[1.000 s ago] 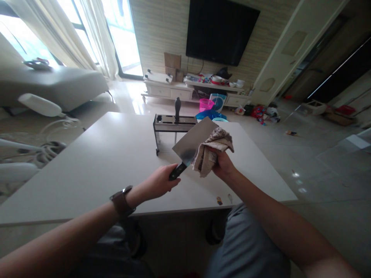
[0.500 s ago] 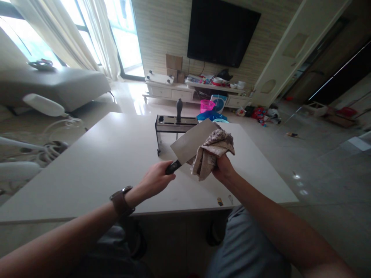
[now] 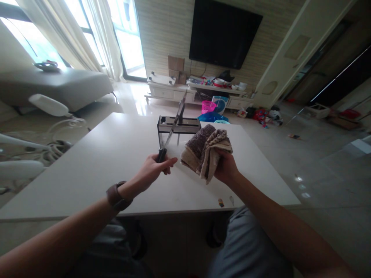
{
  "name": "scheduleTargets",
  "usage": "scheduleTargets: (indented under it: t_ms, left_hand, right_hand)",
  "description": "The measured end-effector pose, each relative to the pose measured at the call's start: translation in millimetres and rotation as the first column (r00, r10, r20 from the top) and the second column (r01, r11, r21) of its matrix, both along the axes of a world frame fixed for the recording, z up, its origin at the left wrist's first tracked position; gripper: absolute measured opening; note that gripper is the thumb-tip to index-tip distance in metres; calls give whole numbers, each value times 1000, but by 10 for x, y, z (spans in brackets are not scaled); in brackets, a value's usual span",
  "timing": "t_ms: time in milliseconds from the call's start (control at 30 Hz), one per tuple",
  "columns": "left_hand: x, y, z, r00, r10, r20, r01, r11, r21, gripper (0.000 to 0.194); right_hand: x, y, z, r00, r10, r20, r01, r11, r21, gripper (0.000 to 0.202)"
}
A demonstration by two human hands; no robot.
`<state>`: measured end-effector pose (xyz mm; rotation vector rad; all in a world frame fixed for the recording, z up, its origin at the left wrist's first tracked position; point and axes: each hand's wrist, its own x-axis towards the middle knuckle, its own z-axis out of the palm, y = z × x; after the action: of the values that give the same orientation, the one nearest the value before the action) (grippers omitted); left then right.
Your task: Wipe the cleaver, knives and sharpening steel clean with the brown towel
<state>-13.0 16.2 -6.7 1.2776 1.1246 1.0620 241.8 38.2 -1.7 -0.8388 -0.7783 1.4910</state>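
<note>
My left hand (image 3: 155,168) is closed round the black handle of a cleaver (image 3: 175,125), its thumb stretched out to the right. The blade points up and away, turned nearly edge-on to me. In my right hand (image 3: 227,168) is a bunched brown and beige cloth (image 3: 207,152), held above the table and apart from the blade. Behind the cleaver stands a knife block (image 3: 188,125) with a dark slotted top and clear sides. One dark-handled tool is upright in it, partly hidden by the blade.
The white table (image 3: 116,150) lies under both hands. Near its front edge are a small yellow and black item (image 3: 221,202) and a small pale one (image 3: 231,200). Beyond the table are a pink basket (image 3: 208,106) and a low cabinet (image 3: 165,94). White chairs (image 3: 49,105) stand at left.
The cleaver has come away from the cloth, moving left, and its blade has turned from flat-on to nearly edge-on. The cloth stays in my right hand, now folded differently.
</note>
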Motion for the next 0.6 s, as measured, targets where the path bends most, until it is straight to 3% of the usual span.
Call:
scheduleTargets:
  t_ms: [233, 400, 600]
  left_hand:
    - [25, 16, -4, 979, -16, 204, 33, 996, -81, 45]
    - [88, -43, -50, 962, -1, 272, 59, 977, -206, 40]
    - [187, -124, 7, 903, 24, 430, 112, 951, -288, 35]
  right_hand:
    - [-89, -80, -70, 977, 202, -73, -211, 967, -144, 23]
    - [-275, -146, -127, 968, 249, -38, -252, 958, -134, 28]
    - [-361, -212, -128, 928, 356, -110, -369, 918, -145, 35]
